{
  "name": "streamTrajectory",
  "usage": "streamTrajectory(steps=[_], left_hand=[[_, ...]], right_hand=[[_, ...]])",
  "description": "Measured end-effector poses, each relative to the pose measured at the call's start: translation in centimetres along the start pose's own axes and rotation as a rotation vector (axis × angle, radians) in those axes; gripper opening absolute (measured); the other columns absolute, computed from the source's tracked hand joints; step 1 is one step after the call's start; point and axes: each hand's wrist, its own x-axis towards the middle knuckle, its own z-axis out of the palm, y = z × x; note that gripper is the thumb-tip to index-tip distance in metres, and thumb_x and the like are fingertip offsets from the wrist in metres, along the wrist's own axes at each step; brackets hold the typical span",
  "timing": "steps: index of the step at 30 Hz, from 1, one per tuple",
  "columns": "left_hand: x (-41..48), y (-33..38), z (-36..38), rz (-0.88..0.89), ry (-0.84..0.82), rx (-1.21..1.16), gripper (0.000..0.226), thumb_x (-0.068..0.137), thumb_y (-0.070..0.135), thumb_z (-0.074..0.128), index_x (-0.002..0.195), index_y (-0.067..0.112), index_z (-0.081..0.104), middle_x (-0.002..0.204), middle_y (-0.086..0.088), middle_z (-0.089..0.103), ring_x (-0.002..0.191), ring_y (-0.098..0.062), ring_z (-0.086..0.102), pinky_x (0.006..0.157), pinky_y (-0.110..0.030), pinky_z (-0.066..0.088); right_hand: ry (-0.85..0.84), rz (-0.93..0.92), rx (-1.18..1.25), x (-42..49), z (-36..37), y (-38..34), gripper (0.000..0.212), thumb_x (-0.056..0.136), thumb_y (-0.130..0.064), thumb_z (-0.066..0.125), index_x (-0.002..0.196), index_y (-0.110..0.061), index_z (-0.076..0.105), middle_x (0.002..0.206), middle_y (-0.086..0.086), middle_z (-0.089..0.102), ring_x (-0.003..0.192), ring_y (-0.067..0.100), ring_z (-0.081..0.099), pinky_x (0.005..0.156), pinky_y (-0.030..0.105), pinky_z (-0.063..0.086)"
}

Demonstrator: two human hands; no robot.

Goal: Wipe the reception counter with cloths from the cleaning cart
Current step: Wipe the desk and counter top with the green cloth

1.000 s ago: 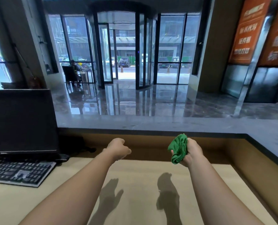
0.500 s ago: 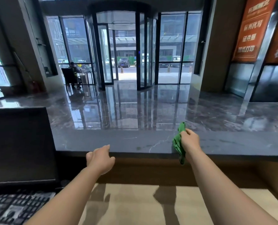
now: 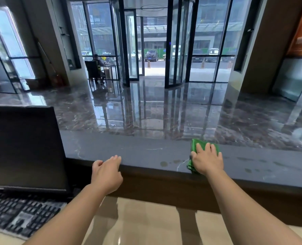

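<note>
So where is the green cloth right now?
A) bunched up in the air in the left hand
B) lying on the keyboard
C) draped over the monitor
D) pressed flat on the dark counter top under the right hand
D: the right hand lies with straight fingers on the green cloth, which is spread on the dark counter top near its front edge.

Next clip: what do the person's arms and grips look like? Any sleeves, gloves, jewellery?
The left forearm and right forearm are bare, no sleeves in view. Left grip and right grip wear no gloves; no watch, bracelet or ring shows.
</note>
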Motion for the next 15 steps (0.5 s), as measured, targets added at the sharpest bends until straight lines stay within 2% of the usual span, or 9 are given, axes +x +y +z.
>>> streamTrajectory(steps=[2, 4, 6, 10, 13, 15], left_hand=[[0.2, -0.5, 0.1, -0.010, 0.079, 0.055, 0.032, 0.091, 0.019, 0.046, 0.121, 0.029, 0.051, 0.128, 0.010, 0.053, 0.126, -0.009, 0.047, 0.112, -0.036, 0.017], [0.5, -1.0, -0.2, -0.069, 0.126, 0.108, 0.019, 0.086, 0.017, 0.045, 0.098, 0.029, 0.053, 0.102, 0.011, 0.056, 0.108, -0.009, 0.056, 0.108, -0.036, 0.019], [0.8, -1.6, -0.1, -0.111, 0.114, 0.138, 0.017, 0.085, 0.018, 0.044, 0.092, 0.029, 0.054, 0.095, 0.011, 0.057, 0.100, -0.007, 0.058, 0.107, -0.035, 0.018], [1.2, -2.5, 0.2, -0.057, 0.105, 0.129, 0.019, 0.087, 0.017, 0.042, 0.091, 0.030, 0.055, 0.099, 0.011, 0.061, 0.095, -0.006, 0.061, 0.110, -0.035, 0.014], [1.2, -3.9, 0.1, 0.007, 0.083, 0.096, 0.029, 0.093, 0.018, 0.043, 0.115, 0.031, 0.057, 0.120, 0.011, 0.061, 0.112, -0.005, 0.058, 0.113, -0.034, 0.009], [1.2, -4.6, -0.2, 0.038, 0.059, 0.083, 0.035, 0.096, 0.020, 0.042, 0.128, 0.032, 0.051, 0.132, 0.012, 0.056, 0.121, -0.003, 0.052, 0.115, -0.034, 0.007]], right_hand=[[-0.019, 0.004, -0.024, 0.5, 0.0, -0.3, 0.057, 0.103, -0.039, 0.019, 0.157, -0.022, 0.008, 0.163, 0.012, -0.002, 0.150, 0.028, -0.004, 0.121, 0.049, 0.002], [-0.016, 0.010, -0.046, 0.8, 0.2, -0.8, 0.057, 0.103, -0.037, 0.019, 0.157, -0.022, 0.007, 0.163, 0.013, -0.002, 0.150, 0.028, -0.003, 0.121, 0.048, 0.000], [-0.012, 0.008, -0.067, 0.8, 0.4, -1.8, 0.056, 0.103, -0.036, 0.018, 0.157, -0.022, 0.007, 0.163, 0.013, -0.002, 0.150, 0.029, -0.003, 0.121, 0.047, -0.001], [-0.026, -0.054, -0.072, 0.8, 1.2, -6.1, 0.056, 0.104, -0.036, 0.018, 0.157, -0.021, 0.007, 0.163, 0.013, -0.003, 0.150, 0.028, -0.002, 0.121, 0.046, 0.000], [-0.030, -0.164, -0.068, 1.1, 2.5, -11.3, 0.057, 0.104, -0.038, 0.020, 0.157, -0.021, 0.006, 0.163, 0.013, -0.003, 0.150, 0.029, -0.002, 0.121, 0.046, 0.000], [-0.045, -0.249, -0.064, 1.4, 3.6, -15.3, 0.057, 0.104, -0.037, 0.021, 0.156, -0.021, 0.005, 0.163, 0.013, -0.004, 0.150, 0.029, -0.003, 0.121, 0.047, 0.000]])
